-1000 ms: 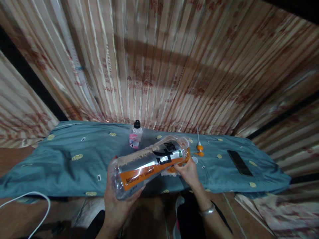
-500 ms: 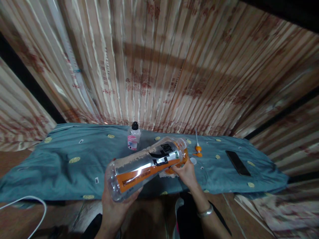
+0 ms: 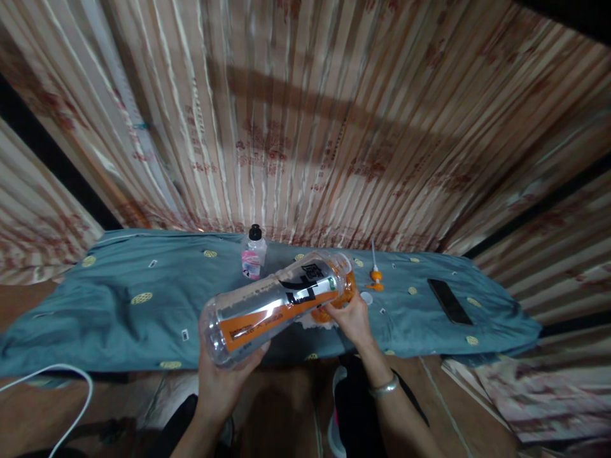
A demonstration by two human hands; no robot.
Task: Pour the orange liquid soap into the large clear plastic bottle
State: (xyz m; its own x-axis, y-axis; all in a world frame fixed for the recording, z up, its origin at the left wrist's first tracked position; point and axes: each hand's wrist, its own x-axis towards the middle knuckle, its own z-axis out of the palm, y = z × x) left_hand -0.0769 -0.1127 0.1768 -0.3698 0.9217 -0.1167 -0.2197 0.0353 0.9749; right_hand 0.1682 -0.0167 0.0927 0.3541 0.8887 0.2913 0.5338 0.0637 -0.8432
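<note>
My left hand (image 3: 228,375) is wrapped round the base of a large clear plastic bottle (image 3: 258,312) with an orange label and black lettering. The bottle lies tilted, its neck toward the right. Close to that neck, my right hand (image 3: 353,317) grips an orange see-through bottle (image 3: 329,310), largely hidden behind the clear one and my fingers. Whether the two bottles' openings touch, I cannot make out. Something white and crumpled, like tissue (image 3: 315,325), shows under the orange bottle. Right of my right hand lie an orange pump head with a pale tube (image 3: 377,277) and a small white disc (image 3: 366,298).
A small clear bottle with a black cap and pink label (image 3: 252,254) stands toward the back. On the right rests a black phone (image 3: 449,301). Teal patterned cloth (image 3: 119,331) covers the surface, with a pleated curtain (image 3: 286,127) behind. A white cable (image 3: 88,388) loops at lower left.
The whole scene has shifted slightly up and left in view. Both hands keep their grips, and the clear bottle's tilt looks nearly the same.
</note>
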